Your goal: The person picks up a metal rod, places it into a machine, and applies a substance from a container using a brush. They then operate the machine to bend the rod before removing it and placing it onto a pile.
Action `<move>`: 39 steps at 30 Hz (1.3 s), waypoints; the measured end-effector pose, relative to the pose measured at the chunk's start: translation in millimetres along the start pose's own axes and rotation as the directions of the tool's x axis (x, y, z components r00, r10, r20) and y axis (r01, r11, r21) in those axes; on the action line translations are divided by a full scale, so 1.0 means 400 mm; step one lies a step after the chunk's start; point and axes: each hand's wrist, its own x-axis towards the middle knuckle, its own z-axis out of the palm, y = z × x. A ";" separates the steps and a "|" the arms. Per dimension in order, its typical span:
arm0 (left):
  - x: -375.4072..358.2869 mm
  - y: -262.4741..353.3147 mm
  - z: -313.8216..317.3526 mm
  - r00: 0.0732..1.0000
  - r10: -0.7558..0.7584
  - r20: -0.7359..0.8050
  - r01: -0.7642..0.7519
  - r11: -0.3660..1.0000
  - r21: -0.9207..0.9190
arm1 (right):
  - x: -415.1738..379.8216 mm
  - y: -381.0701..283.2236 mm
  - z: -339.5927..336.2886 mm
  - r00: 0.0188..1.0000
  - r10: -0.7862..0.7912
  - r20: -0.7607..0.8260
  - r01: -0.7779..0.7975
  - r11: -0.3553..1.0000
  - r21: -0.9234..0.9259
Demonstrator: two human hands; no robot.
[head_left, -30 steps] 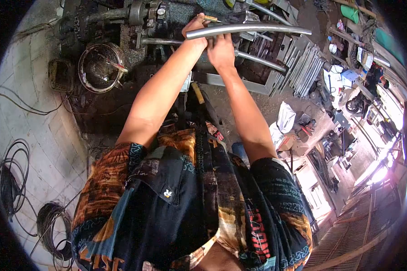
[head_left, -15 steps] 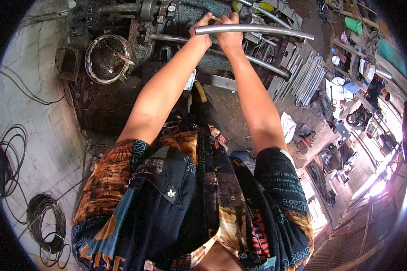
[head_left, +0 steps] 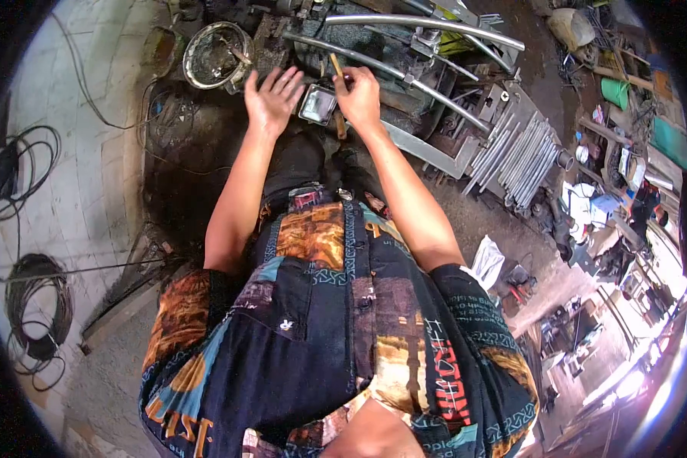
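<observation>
My left hand [head_left: 273, 101] is held palm up with its fingers spread and nothing in it. In my right hand [head_left: 360, 96], a thin yellowish stick [head_left: 335, 62] is pinched, its upper end poking out past the fingers. Between the hands sits a small square container [head_left: 317, 104] with a pale, shiny inside. Beyond my right hand lies a bent metal tube [head_left: 374, 66], slanting down to the right. A second bent tube [head_left: 435, 24] lies farther off on the dark machine bed. My hands touch neither tube.
A round, dirty-rimmed bucket [head_left: 188, 66] stands beyond my left hand. Many metal rods [head_left: 515, 160] lie in a bundle at the right. Coiled cable [head_left: 37, 305] rests on the pale surface at the left. A white cloth or bag [head_left: 488, 261] is on the floor.
Both hands have drawn back from the bent tubes toward my body and moved apart. My left hand has opened; the stick is now in my right hand. The view has shifted.
</observation>
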 end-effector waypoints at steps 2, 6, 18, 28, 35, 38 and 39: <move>0.011 0.059 -0.077 0.998 0.016 -0.065 -0.020 0.999 -0.049 | 0.023 -0.020 0.062 0.999 -0.040 0.023 0.040 0.999 -0.024; -0.027 0.079 -0.151 0.991 0.083 -0.109 -0.094 0.990 -0.102 | 0.009 -0.071 0.076 0.986 -0.113 0.122 0.122 0.990 -0.074; -0.098 0.074 -0.213 0.973 0.099 -0.208 -0.133 0.979 -0.156 | 0.109 -0.078 0.295 0.947 -0.024 0.319 0.082 0.982 -0.168; -0.064 -0.007 -0.214 0.974 0.032 -0.225 -0.067 0.986 -0.152 | 0.119 -0.011 0.264 0.976 -0.157 0.148 0.166 0.985 -0.046; 0.022 -0.063 -0.182 0.984 -0.085 -0.157 0.082 0.996 -0.027 | 0.009 0.004 0.116 0.995 -0.081 0.060 0.080 0.997 0.016; 0.047 -0.091 -0.148 0.986 -0.145 -0.085 0.159 0.968 0.192 | 0.006 0.019 0.050 0.998 -0.057 -0.039 0.056 0.998 -0.010; 0.049 -0.103 -0.130 0.985 -0.155 -0.074 0.171 0.938 0.302 | 0.006 0.033 0.030 0.997 0.003 -0.074 0.000 0.999 0.040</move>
